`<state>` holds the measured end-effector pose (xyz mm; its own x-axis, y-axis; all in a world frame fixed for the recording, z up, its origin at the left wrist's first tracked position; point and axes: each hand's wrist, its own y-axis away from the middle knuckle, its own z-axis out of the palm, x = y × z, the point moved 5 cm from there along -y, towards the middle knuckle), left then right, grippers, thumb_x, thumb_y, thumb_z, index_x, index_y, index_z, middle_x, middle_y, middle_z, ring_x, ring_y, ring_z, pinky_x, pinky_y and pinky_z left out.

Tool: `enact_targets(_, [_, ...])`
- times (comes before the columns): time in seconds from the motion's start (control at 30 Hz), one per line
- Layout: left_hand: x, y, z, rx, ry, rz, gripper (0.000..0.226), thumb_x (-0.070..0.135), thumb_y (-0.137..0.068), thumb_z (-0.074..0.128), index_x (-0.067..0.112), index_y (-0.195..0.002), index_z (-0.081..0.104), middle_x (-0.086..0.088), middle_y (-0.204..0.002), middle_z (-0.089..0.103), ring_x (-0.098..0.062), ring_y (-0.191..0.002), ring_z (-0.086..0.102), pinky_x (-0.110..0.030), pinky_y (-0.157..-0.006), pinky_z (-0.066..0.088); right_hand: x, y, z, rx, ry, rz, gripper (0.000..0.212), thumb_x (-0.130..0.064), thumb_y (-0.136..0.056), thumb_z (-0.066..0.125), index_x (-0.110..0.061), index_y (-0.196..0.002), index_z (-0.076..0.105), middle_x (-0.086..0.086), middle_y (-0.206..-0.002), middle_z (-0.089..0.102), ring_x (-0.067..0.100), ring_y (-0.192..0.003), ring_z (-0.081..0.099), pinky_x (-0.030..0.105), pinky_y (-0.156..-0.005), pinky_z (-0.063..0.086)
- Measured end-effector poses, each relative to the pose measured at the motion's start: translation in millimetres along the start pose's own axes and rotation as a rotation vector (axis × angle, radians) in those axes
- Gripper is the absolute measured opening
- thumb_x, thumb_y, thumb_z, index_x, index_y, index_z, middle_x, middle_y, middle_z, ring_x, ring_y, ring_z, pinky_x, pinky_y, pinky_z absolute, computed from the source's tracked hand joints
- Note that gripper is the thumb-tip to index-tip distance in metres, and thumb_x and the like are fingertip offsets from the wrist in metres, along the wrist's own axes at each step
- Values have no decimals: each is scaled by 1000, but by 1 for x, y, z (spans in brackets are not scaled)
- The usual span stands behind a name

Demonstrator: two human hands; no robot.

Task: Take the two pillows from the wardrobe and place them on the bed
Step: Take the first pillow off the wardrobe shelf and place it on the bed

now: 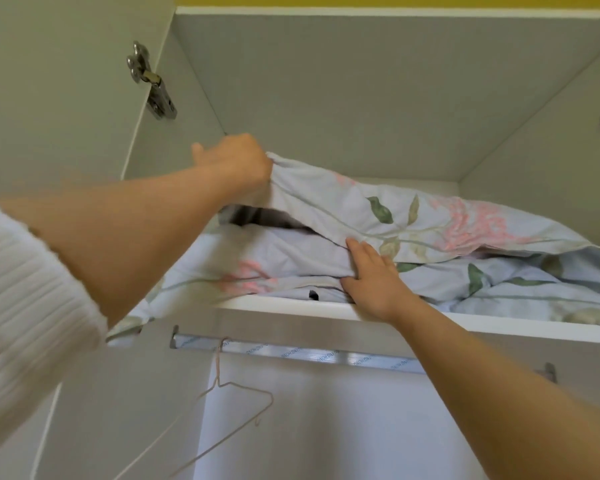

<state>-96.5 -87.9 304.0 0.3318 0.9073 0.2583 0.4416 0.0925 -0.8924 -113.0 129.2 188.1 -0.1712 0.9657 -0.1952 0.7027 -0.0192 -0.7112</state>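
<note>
Head view: two floral pillows lie stacked on one wardrobe shelf (pixel 499 327). The left hand (pixel 238 161) grips the upper pillow (pixel 430 220) by its corner, fingers curled. The right hand (pixel 371 278), below it, presses fairly straight fingers on the lower pillow (pixel 274 251). One wire hanger (pixel 236 386) hangs beneath.

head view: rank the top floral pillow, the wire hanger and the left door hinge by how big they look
1. top floral pillow, clearly largest
2. wire hanger, wide span but thin, partly cut off by the frame
3. door hinge, smallest
</note>
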Motion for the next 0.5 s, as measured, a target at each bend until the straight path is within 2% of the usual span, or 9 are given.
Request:
enact_targets(0.1, [33, 10, -37, 98, 83, 140, 25, 29, -89, 41, 14, -87, 60, -18, -109, 61, -36, -105, 51, -50, -104, 22, 0, 3, -4, 46, -51, 22, 68, -31, -92, 40, -31, -146, -1, -1, -158, -2, 30, -144, -4, 59, -113, 9])
enact_targets(0.17, [53, 26, -53, 209, 84, 307, 29, 30, -89, 41, 15, -70, 56, -14, -86, 60, -33, -86, 50, -44, -92, 28, 3, 5, -9, 97, -113, 32, 69, -29, -91, 42, -32, -146, 1, -2, -158, 0, 30, -144, -1, 59, -112, 10])
enact_targets(0.27, [62, 62, -56, 302, 176, 471, 43, 33, -91, 41, 16, -52, 38, 1, -55, 39, -24, -72, 38, -35, -77, 21, 6, 12, -20, 192, -207, 3, 68, -21, -88, 45, -31, -146, 10, -2, -157, 9, 28, -143, 8, 56, -113, 14])
enact_targets(0.33, [51, 82, -43, 287, 258, 472, 46, 34, -91, 42, 18, -49, 32, 6, -50, 33, -21, -70, 37, -33, -74, 17, 5, 20, -26, 203, -302, -38, 66, -17, -85, 50, -25, -144, 21, 1, -153, 23, 24, -140, 19, 50, -114, 18])
enact_targets(0.4, [37, 97, -23, 209, 344, 440, 48, 33, -91, 44, 18, -49, 29, 6, -52, 34, -21, -70, 38, -33, -73, 20, 2, 33, -32, 224, -488, -70, 61, -9, -79, 57, -18, -135, 36, 2, -133, 41, 22, -127, 36, 50, -110, 29])
enact_targets(0.47, [30, 110, -2, 84, 450, 455, 48, 30, -91, 48, 18, -49, 26, 4, -55, 34, -23, -70, 40, -33, -71, 26, 3, 46, -40, 357, -597, -36, 59, -3, -74, 58, -15, -130, 40, 4, -131, 44, 26, -123, 41, 49, -105, 35])
enact_targets(0.5, [30, 117, 5, 33, 491, 488, 48, 27, -91, 50, 17, -50, 27, 4, -55, 34, -24, -70, 41, -34, -70, 31, 1, 53, -46, 468, -546, -11, 60, -3, -73, 58, -15, -129, 40, 6, -134, 42, 28, -124, 39, 49, -105, 35])
